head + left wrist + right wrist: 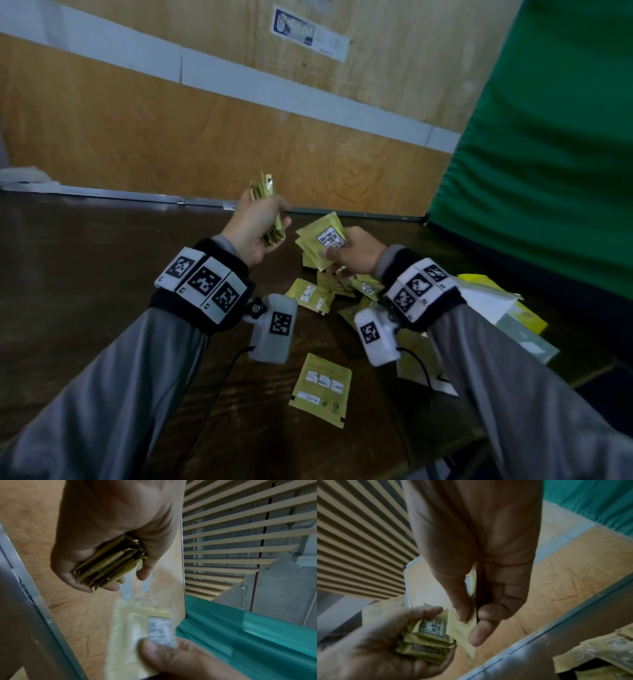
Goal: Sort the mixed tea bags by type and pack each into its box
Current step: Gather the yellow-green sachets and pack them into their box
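My left hand (260,222) is raised above the dark table and grips a stack of yellow tea bags (265,197), seen edge-on in the left wrist view as the stack (109,562). Just to its right, my right hand (349,253) pinches a yellow tea bag (320,238) with a black-and-white print between thumb and fingers; the same bag (465,628) shows in the right wrist view, close beside the stack (429,639). Several loose yellow tea bags (310,294) lie on the table under my hands, and one tea bag (322,389) lies alone nearer me.
Yellow and white tea boxes (507,308) lie at the table's right side, partly behind my right wrist. A plywood wall (205,137) stands behind the table's metal-trimmed back edge (137,197). A green cloth (548,137) hangs at the right.
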Motion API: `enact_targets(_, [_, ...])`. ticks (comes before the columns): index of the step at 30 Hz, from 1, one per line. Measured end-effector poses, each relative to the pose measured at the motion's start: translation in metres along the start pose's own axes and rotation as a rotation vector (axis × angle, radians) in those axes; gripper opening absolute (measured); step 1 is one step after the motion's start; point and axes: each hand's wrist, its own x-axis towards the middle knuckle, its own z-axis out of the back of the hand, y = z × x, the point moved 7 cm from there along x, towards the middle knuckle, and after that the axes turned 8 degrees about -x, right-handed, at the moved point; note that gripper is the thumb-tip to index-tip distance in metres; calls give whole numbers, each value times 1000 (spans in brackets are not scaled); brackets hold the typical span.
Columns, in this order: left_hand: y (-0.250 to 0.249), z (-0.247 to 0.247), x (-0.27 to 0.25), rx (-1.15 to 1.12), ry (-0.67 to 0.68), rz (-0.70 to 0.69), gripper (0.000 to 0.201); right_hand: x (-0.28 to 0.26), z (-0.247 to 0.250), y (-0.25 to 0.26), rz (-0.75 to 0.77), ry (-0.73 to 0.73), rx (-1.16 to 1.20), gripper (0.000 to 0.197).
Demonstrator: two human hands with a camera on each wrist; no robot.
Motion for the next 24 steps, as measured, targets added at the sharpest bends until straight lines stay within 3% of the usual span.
enact_targets(2, [-3, 3, 2, 59, -21, -43, 33, -15, 6, 12, 56, 52, 145, 2])
enact_targets(5, [-5, 4, 4, 55, -12, -58, 34, -30, 15, 25, 122, 51, 338, 5])
enact_targets(8, [-1, -4, -3, 49, 116, 55, 32, -35, 16, 32, 158, 121, 424, 6])
enact_targets(11, [3, -16, -19, 126, 330, 186, 28, -37, 10, 35, 163, 243, 316, 5])
enact_targets(14, [8, -26, -30, 267, 463, 208, 33, -32, 15, 34, 99, 195, 274, 7])
enact_targets(16, [15, -30, -29, 312, 471, 217, 30, -31, 20, 38, 94, 130, 182, 14])
enact_targets(19, [18, -33, -24, 297, 399, 186, 16, -34, 27, 52, 166, -34, -178, 16])
enact_targets(20, [18, -32, -21, 272, 372, 177, 15, -35, 27, 56, 206, -70, -288, 34])
enact_targets(23, [20, -29, -19, 244, 358, 207, 22, -34, 20, 61, 284, -36, -458, 116])
enact_targets(24, [20, -30, -20, 247, 373, 215, 23, -35, 18, 63, 289, -34, -462, 132])
